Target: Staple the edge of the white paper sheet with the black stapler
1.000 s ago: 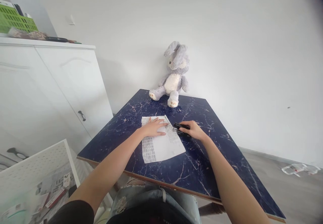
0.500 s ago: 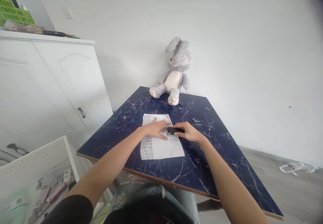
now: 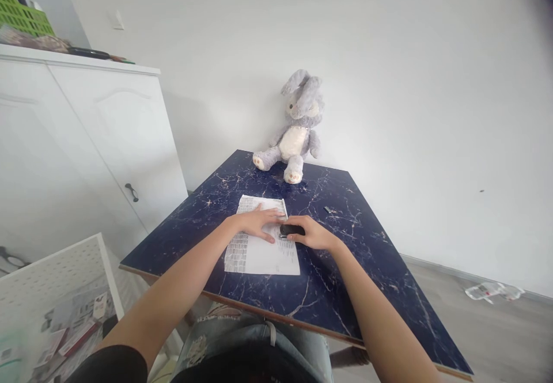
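Note:
A printed white paper sheet (image 3: 259, 253) lies on the dark blue marbled table (image 3: 345, 268). My left hand (image 3: 256, 222) rests flat on the sheet's upper part, fingers stretched out. My right hand (image 3: 311, 234) grips a small black stapler (image 3: 290, 230) at the sheet's right edge, close to my left fingertips. A tiny dark piece (image 3: 327, 209) lies on the table beyond my right hand.
A grey plush rabbit (image 3: 294, 129) sits at the table's far edge against the white wall. A white cabinet (image 3: 86, 141) stands to the left, with a green basket (image 3: 23, 17) on top. A white pegboard box (image 3: 56, 308) is at lower left. Litter (image 3: 492, 291) lies on the floor.
My right hand has slid the stapler leftward onto the sheet's right edge. The sheet has turned slightly. The tiny dark piece now shows on the table where the hand was.

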`<state>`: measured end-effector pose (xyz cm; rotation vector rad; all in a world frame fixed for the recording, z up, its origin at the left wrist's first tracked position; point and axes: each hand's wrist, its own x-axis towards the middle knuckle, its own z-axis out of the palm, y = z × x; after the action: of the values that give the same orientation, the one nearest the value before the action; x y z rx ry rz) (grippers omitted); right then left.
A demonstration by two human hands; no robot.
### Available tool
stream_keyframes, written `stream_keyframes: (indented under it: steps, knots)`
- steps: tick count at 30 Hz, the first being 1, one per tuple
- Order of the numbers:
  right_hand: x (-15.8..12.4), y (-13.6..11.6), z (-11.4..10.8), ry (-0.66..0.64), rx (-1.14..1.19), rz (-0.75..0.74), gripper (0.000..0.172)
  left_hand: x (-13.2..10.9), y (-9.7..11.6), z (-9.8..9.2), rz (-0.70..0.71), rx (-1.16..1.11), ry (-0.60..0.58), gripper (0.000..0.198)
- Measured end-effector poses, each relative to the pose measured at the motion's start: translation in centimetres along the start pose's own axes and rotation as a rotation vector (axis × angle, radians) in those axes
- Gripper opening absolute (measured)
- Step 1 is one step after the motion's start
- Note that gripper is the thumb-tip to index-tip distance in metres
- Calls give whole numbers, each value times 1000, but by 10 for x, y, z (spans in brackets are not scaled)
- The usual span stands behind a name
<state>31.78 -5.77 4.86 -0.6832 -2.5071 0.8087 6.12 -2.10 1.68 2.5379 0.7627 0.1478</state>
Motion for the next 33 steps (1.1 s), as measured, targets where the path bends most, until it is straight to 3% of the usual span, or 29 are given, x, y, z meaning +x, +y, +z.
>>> stream_keyframes:
  steps: [4, 9, 12, 23, 27, 33]
  knots:
    - [0, 1, 1, 12, -1, 77, 40, 2, 0, 1, -10, 9, -7, 82]
    - [9, 4, 14, 272, -206, 229, 49, 4, -3, 4, -2, 60, -47, 88]
    - [15, 4, 25, 315, -324, 274, 47, 5, -5, 7, 10, 75, -33, 88]
    - [21, -5, 44, 202, -654, 457, 38, 6, -3, 10, 40, 65, 13, 78]
    - [23, -11, 49, 120, -773, 459, 36, 5, -1, 9, 31, 68, -6, 77]
    - [24, -13, 57, 67, -916, 430, 47, 7, -3, 11, 16, 34, 9, 79]
